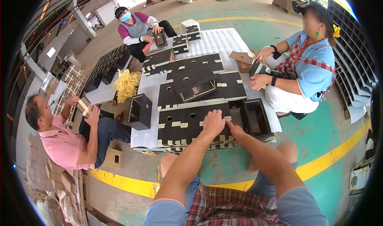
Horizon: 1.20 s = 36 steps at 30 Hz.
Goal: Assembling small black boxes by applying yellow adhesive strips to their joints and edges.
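A row of black wood-grain boxes (pixel 175 127) with round holes and pale tape pieces lies in front of me. My left hand (pixel 214 122) rests on the top of the box at the row's right end, fingers bent and close together against it. Beside it, my right hand (pixel 236 131) grips that box's right edge, its thumb side towards the left hand. The undersides of my fingers are hidden. Just right of my hands sits an open-topped black box (pixel 256 118), its inside showing. Behind the row, another hollow box (pixel 194 84) lies tilted on more taped boxes.
Across the table, a masked person (pixel 137 30) holds a box. At right, a person in blue (pixel 311 62) handles another; at left, a person in pink (pixel 66 134) holds a brown panel. A yellow tape heap (pixel 127 84) and an upright hollow box (pixel 140 111) stand left.
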Tool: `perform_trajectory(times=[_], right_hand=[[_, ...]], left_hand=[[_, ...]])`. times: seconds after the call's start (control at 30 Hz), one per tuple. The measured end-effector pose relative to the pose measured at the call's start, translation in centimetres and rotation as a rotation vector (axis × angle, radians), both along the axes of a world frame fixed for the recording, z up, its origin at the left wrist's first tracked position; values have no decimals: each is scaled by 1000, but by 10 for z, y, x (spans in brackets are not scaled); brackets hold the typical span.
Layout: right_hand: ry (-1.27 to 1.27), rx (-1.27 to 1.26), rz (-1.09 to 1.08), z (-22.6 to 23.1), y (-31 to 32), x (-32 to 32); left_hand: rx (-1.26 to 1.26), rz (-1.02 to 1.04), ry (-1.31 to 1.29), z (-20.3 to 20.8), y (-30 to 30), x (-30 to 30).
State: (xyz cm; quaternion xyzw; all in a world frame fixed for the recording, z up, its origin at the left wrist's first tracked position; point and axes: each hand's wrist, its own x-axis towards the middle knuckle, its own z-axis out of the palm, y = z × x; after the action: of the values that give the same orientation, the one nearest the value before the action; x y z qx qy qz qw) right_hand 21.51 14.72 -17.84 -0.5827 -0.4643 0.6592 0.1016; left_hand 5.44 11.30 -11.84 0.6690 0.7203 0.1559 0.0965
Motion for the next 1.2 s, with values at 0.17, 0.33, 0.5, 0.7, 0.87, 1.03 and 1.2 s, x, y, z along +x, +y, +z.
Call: perform_trajectory(times=[0.17, 0.33, 0.5, 0.7, 0.87, 1.03, 1.2], right_hand=[[-1, -3, 37, 40, -37, -7], [-17, 142, 78, 3, -28, 1], [-197, 357, 68, -13, -34, -2], [-116, 379, 105, 13, -28, 20], [-62, 536, 264, 89, -37, 31], [-85, 837, 362, 158, -10, 67], [506, 494, -115, 160, 12, 32]], left_hand=[[-55, 59, -23, 1, 4, -11], [-301, 112, -105, 6, 25, 12], [-311, 188, -229, 5, 31, 6], [-138, 283, -475, 25, 10, 8], [23, 298, -756, 43, -13, -12], [137, 136, -1039, 93, -36, -22], [304, -86, -1299, 147, -75, -45]])
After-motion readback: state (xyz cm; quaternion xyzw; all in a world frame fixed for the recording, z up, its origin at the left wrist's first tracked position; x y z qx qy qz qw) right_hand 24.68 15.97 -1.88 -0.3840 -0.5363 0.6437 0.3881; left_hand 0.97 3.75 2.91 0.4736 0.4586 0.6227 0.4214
